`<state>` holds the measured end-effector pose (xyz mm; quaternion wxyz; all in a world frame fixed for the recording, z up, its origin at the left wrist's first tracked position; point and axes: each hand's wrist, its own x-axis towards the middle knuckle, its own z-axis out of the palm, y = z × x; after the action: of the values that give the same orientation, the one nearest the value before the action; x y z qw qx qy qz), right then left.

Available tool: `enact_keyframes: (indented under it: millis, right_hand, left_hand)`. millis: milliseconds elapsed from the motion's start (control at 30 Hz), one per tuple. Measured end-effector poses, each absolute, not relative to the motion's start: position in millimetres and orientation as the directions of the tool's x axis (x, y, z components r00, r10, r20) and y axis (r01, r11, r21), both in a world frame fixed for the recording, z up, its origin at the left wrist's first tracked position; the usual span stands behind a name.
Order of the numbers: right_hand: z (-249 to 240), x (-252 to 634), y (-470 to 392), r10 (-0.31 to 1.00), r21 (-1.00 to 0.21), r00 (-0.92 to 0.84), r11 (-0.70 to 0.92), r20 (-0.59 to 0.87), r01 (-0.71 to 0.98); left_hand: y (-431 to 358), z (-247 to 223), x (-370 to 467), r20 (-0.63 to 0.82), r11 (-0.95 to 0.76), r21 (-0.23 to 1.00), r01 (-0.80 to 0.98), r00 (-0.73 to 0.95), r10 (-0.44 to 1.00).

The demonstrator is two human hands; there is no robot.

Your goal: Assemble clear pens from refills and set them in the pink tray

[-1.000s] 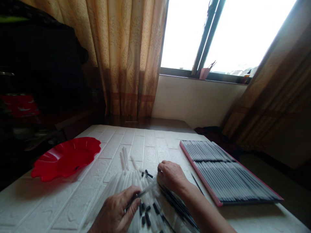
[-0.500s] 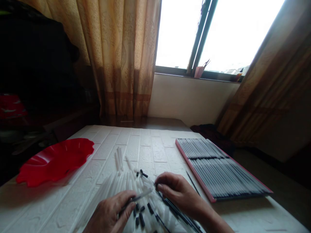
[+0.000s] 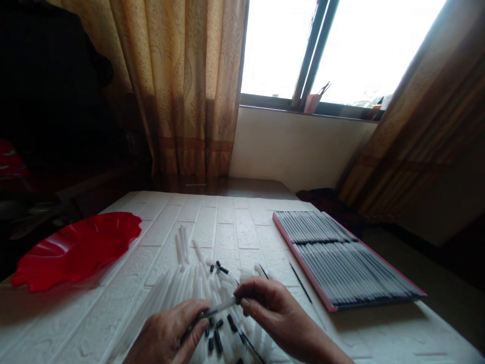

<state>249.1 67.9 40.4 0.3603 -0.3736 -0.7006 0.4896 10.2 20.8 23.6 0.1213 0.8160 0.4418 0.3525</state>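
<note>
My left hand (image 3: 170, 326) pinches a translucent tube (image 3: 223, 306) with something dark inside its lower part, and the tube slants up to the right. At its far end, my right hand (image 3: 271, 306) closes thumb and forefinger on a small black cap (image 3: 238, 300), which touches the tube. Beneath and beyond both hands spreads a pile of clear plastic tubes (image 3: 178, 285). Short black caps (image 3: 217, 341) lie loose among them. To the right of my right hand rests a thin black rod (image 3: 301, 283).
A shallow pink-edged box (image 3: 282, 228) of filled tubes in two rows lies at the right. On the left stands a red scalloped bowl (image 3: 81, 247). The white brick-patterned tabletop (image 3: 248, 230) runs toward a window with curtains (image 3: 193, 91).
My right hand has moved slightly left, bringing a black cap to the tube's end. The left hand still holds the tube. The camera view has shifted a little.
</note>
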Motion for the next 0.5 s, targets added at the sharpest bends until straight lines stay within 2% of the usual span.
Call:
enact_keyframes:
  millis: [267,500]
  right_hand:
    - [40.8,244.9,69.4,0.789,-0.768,-0.441,0.574,0.428,0.282]
    - [37.7,244.2,68.6,0.765,-0.726,-0.435,0.620,0.475,0.297]
  left_hand:
    - [22.1,24.0,7.3,0.501,-0.627,0.453,0.633,0.401,0.767]
    - [23.1,26.0,7.8,0.497,-0.635,0.479,0.606,0.409,0.765]
